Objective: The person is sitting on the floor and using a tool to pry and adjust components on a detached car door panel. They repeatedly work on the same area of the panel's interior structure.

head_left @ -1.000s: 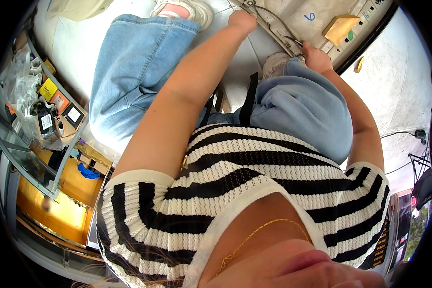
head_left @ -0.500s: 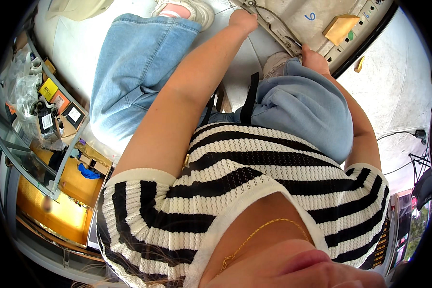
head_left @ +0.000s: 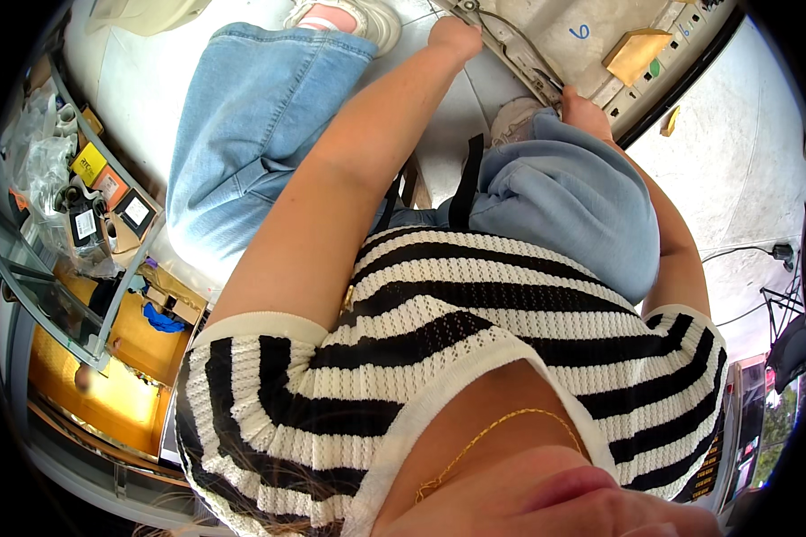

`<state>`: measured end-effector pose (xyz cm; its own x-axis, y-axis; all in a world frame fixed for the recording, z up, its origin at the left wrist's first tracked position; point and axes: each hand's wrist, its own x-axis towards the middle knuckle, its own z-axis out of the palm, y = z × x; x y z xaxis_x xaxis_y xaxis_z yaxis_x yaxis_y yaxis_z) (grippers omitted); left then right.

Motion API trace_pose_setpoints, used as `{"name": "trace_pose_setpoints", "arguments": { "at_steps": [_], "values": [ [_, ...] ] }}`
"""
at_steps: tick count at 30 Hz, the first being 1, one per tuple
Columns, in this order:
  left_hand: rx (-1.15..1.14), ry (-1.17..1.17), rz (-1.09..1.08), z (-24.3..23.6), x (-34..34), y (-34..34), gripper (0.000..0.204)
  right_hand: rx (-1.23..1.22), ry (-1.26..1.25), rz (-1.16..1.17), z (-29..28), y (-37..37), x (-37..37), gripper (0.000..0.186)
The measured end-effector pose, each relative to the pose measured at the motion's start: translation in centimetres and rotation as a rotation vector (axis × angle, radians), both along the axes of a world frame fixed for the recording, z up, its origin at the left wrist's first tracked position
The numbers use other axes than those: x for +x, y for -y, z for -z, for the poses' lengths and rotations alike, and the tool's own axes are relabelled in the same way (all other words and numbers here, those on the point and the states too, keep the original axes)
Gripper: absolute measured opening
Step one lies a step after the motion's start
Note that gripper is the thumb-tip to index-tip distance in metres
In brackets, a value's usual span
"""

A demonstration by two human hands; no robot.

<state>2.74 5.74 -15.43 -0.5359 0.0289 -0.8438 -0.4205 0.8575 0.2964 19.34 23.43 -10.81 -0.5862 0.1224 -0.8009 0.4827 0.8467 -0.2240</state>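
A large beige panel [head_left: 555, 54], looking like the back of a vehicle trim piece, lies at the top right, cut off by the picture edge. Dark cables [head_left: 519, 42] run along its near rim. My left hand [head_left: 457, 38] is closed at the panel's left corner; its fingertips are hidden. Farther right, my right hand [head_left: 586, 114] is closed at the same rim beside the cable end, beyond my knee, its fingers mostly out of sight. A tan, foam-like block [head_left: 638, 55] sticks to the panel near a small green spot [head_left: 655, 68].
On the pale floor right of the panel lies a small yellowish scrap [head_left: 670, 121]. A black plug with its cord [head_left: 781, 252] is at the far right. To the left stands a glass cabinet [head_left: 58, 313] with boxes [head_left: 107, 188] and clear plastic bags [head_left: 45, 166] on top.
Both hands stay at the panel's rim, with only a very slight shift of the right hand. The view has moved a little; nothing else visibly changes.
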Motion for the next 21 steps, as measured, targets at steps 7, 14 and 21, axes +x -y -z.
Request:
{"name": "trace_pose_setpoints", "arguments": {
  "at_steps": [7,14,21],
  "values": [
    [-0.029,0.034,0.042,-0.4,-0.1,-0.2,0.032,-0.014,-0.052,-0.112,0.6,-1.0,0.1,0.018],
    [-0.037,0.042,0.033,-1.5,0.0,-0.3,0.033,-0.052,-0.093,-0.167,0.3,-2.4,-0.3,0.018],
    [0.000,-0.018,-0.017,-1.2,0.2,-0.2,0.034,-0.036,-0.062,-0.157,-0.4,-1.7,-0.6,0.020]
  ]
}}
